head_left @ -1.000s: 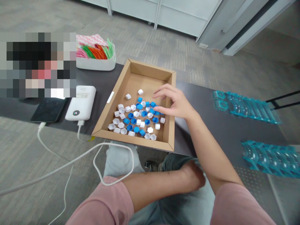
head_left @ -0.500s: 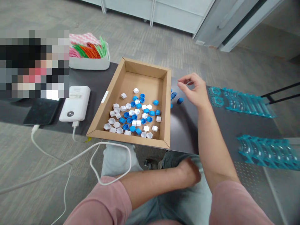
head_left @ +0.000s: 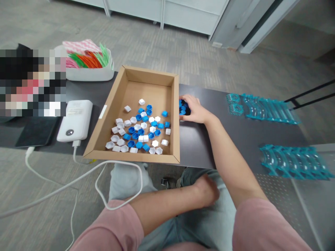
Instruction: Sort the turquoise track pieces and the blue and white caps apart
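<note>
My right hand [head_left: 194, 108] is on the dark table just outside the box's right wall, its thumb and fingers spread around a small cluster of blue hexagonal pieces [head_left: 183, 107]. The fingertips lie partly against the wall, and part of the cluster is hidden by the hand. Inside the shallow cardboard box [head_left: 176, 122] lie many loose hexagonal pieces, white [head_left: 120, 142] and blue [head_left: 131, 143], mostly towards the near side. My left hand [head_left: 208, 191] lies low over my lap, blurred, with its fingers hidden.
Clear teal moulded strips [head_left: 269, 108] lie on the table's right part, with another teal strip [head_left: 295, 162] nearer me. To the left are a white power bank [head_left: 75, 120] with a cable [head_left: 115, 162], a black phone [head_left: 38, 131] and a white basket [head_left: 90, 74] of coloured sticks. A person is beyond.
My right hand has come down and left onto the blue pieces beside the box, its fingers now around them. The whole view has shifted slightly. My left hand stays over my lap.
</note>
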Motion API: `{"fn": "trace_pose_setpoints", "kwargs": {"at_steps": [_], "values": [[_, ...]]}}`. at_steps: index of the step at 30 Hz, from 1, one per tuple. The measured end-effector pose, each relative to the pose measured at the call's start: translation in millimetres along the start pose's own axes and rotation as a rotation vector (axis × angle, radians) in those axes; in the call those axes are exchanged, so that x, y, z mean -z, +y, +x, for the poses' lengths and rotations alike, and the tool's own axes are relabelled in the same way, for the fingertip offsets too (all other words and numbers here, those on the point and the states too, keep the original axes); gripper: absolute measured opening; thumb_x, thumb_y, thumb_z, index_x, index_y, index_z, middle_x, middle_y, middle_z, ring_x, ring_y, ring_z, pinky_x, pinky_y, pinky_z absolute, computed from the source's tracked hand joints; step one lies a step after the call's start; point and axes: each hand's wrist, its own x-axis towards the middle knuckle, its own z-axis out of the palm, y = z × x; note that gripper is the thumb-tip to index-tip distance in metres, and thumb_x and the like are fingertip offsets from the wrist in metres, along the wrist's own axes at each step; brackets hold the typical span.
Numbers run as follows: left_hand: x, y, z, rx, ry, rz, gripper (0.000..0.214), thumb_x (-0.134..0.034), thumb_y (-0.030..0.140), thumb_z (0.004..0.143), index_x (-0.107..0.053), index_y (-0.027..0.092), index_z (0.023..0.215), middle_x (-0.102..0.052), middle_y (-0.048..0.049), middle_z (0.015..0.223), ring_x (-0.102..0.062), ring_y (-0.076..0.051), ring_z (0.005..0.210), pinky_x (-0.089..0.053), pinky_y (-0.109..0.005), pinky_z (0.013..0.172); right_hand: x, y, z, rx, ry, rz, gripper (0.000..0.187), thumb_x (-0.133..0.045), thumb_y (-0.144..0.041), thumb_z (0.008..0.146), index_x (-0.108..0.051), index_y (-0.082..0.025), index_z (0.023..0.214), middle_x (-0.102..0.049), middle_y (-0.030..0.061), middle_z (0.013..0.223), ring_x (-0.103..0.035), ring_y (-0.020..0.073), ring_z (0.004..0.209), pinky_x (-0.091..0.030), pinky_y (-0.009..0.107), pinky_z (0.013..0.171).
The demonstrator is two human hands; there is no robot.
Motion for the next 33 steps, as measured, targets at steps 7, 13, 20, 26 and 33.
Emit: {"fn": "trace_pose_setpoints", "kwargs": {"at_steps": [7, 13, 20, 26, 33], "values": [[3.7, 0, -2, -0.011, -0.025, 0.003, 0.026, -0.079, 0.035, 0.113, -0.092, 0.013, 0.120, -0.088, -0.0232, 0.127, -0.083, -0.033, 0.119, -0.054, -0.040, 0.089, -14, -10, 1, 0.059, 0.047, -0.096, 0.037, -0.071, -0.046, 0.098, -0.071, -0.028, 0.130, -0.074, 0.0161, 0.139, -0.062, 0.0435, 0.127, -0.050, 0.063, 0.115], [-1.6, -1, -3, -0.008, 0.026, -0.003, 0.019, -0.081, 0.030, 0.109, -0.092, 0.015, 0.112, -0.089, -0.0226, 0.121, -0.082, -0.031, 0.109, -0.047, -0.037, 0.083, -13, -10, -1, 0.105, 0.011, -0.124, 0.044, -0.082, -0.062, 0.096, -0.075, -0.029, 0.123, -0.072, 0.0154, 0.137, -0.062, 0.0437, 0.124, -0.053, 0.062, 0.111], [-3.1, -1, -1, -0.001, 0.031, 0.004, 0.023, -0.083, 0.037, 0.110, -0.093, 0.016, 0.110, -0.088, -0.0228, 0.121, -0.083, -0.032, 0.112, -0.050, -0.037, 0.083, -15, -18, -3, 0.063, 0.102, -0.159, 0.020, -0.075, -0.043, 0.098, -0.077, -0.027, 0.109, -0.073, 0.0138, 0.123, -0.067, 0.0367, 0.107, -0.057, 0.052, 0.096], [-2.0, -1, -1, -0.012, 0.019, 0.008, 0.019, -0.078, 0.027, 0.111, -0.093, 0.015, 0.108, -0.089, -0.0215, 0.115, -0.085, -0.030, 0.109, -0.051, -0.036, 0.081, -11, -12, -5, 0.022, 0.239, -0.078, 0.012, -0.075, -0.039, 0.094, -0.076, -0.028, 0.099, -0.073, 0.0107, 0.114, -0.069, 0.0335, 0.102, -0.058, 0.049, 0.092], [-1.1, 0, 1, -0.015, 0.019, 0.016, 0.019, -0.078, 0.026, 0.110, -0.093, 0.015, 0.109, -0.089, -0.0228, 0.119, -0.084, -0.031, 0.112, -0.054, -0.038, 0.086, -6, 4, -4, -0.016, 0.387, 0.063, 0.031, -0.078, -0.059, 0.098, -0.072, -0.029, 0.092, -0.069, 0.0063, 0.097, -0.062, 0.0292, 0.090, -0.057, 0.046, 0.083]]}}
